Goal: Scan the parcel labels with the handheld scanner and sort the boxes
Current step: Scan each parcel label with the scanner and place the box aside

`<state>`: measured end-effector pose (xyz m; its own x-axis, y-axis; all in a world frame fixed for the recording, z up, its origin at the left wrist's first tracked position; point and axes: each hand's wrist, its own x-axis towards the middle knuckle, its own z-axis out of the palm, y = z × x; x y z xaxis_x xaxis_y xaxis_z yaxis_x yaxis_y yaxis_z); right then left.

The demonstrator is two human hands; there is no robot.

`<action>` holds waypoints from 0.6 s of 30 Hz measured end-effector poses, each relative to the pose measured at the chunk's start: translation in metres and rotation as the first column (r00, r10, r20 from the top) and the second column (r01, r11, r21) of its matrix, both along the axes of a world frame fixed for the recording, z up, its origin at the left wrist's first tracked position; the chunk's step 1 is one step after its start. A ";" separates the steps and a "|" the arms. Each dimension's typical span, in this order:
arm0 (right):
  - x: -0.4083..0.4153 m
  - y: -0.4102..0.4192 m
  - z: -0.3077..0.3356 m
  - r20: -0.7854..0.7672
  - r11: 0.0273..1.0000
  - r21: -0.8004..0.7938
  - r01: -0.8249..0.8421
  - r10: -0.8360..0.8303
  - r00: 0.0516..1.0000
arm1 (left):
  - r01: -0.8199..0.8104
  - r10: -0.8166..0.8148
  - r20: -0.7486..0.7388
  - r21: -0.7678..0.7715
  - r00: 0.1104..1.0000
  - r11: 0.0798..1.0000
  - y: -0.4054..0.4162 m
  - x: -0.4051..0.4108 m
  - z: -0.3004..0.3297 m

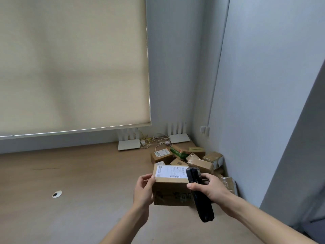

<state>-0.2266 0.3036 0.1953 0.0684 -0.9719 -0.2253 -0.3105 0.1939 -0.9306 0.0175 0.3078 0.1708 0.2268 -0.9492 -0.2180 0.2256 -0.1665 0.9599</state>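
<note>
A brown cardboard box (171, 191) is held up above the wooden desk, its white shipping label (169, 171) facing up. My left hand (143, 191) grips the box's left side. My right hand (209, 188) holds the black handheld scanner (198, 191) against the box's right side, its head over the label's right edge and its handle pointing down toward me. Behind the box lies a pile of several other parcels (195, 159) in the desk's right corner.
The wooden desk (79, 182) runs along a window with a lowered beige blind (73, 64). Two white routers (129, 140) (178, 135) and tangled cables (156, 140) stand at the back. A cable hole (57, 194) sits at the left. A grey wall (263, 103) closes the right side.
</note>
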 end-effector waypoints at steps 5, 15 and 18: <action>-0.009 0.001 0.008 -0.004 0.999 -0.046 -0.001 0.001 1.000 | 0.097 -0.099 -0.073 -0.021 0.992 0.995 0.004 -0.001 0.003; -0.009 0.012 0.019 -0.071 0.996 -0.071 -0.059 0.054 0.996 | 0.201 -0.205 -0.059 -0.063 0.977 0.977 0.017 0.001 0.024; -0.005 0.017 0.023 -0.080 0.994 -0.079 -0.074 0.068 0.994 | 0.198 -0.201 -0.023 -0.095 0.979 0.976 0.023 0.007 0.028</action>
